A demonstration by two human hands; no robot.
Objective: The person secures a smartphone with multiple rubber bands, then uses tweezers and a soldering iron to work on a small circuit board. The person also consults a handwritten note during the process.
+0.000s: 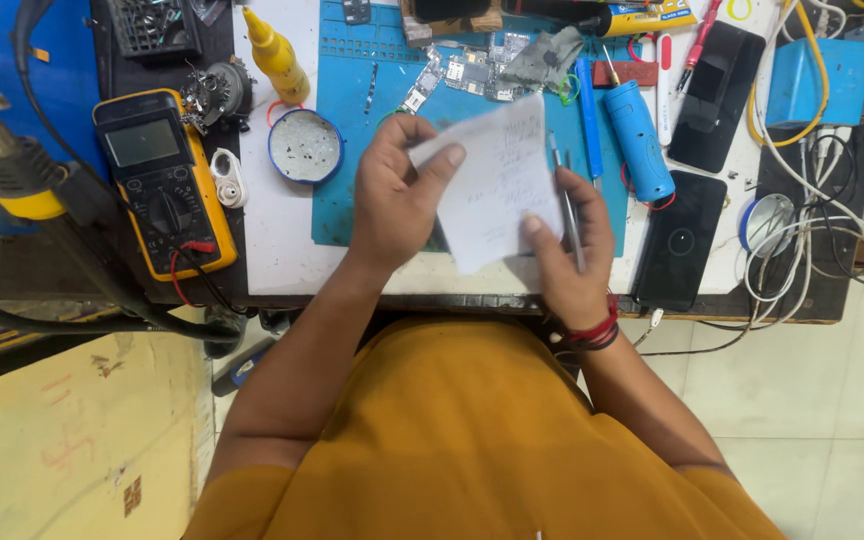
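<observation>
White workbench (282,250) fills the upper half of the frame, with a blue work mat (352,200) at centre top.

A yellow multimeter (162,180) sits at upper left, with its red and black leads trailing off the lower edge. A black phone (680,240) lies flat right of centre, and a second dark phone (717,95) is above it. A blue cylindrical tool (640,140) lies tilted between the mat and the phones. A round blue-rimmed dish (305,146) sits at the mat's left edge, with a yellow squeeze bottle (274,55) above it. Bare circuit boards (467,70) are at top centre of the mat.

The white paper slip (502,185) is mid-frame, held above the mat and between both hands.

Left hand (397,195): closed on the slip's upper left corner, thumb on top, fingers behind it.

Right hand (572,245): pinches the slip's lower right edge under the thumb. The same hand also clamps metal tweezers (567,200), which run up just beside the paper's right edge. Red thread bands (592,333) are on that wrist.
</observation>
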